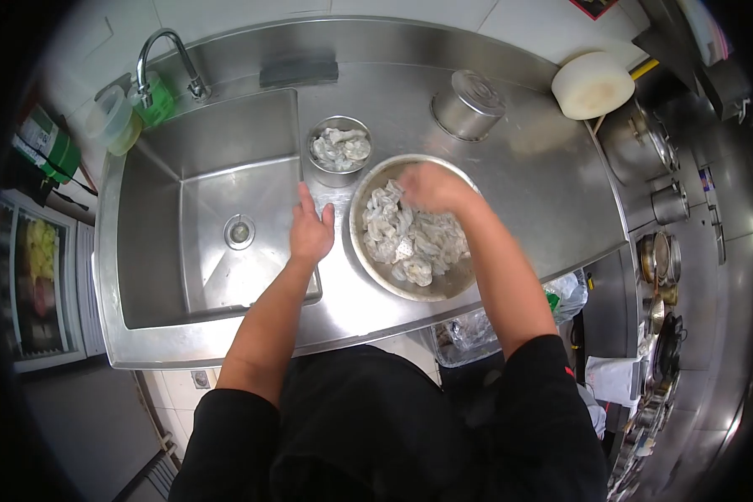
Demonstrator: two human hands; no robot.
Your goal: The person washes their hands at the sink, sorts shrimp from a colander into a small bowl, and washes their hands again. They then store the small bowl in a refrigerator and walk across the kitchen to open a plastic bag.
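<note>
A wide metal bowl [356,251] on the steel counter holds a heap of raw, grey-white shrimp [389,230]. Over the far side of that heap is my right hand [435,186], smeared by motion; its fingers and anything in them cannot be made out. My left hand [312,227] hovers by the sink's right edge, thumb and fingers apart, holding nothing. Just beyond it stands a small round metal container [336,177] filled with similar shrimp. A covered cylindrical metal pot [470,107] sits farther back, right of the small container.
To the left lies a deep steel sink [151,243] with a drain [239,232] and a curved faucet [167,38]. Plastic containers [115,121] stand at its back corner. A pale round block [592,85] and stove pots [640,142] are at right; a plastic-lined bin [468,339] sits below.
</note>
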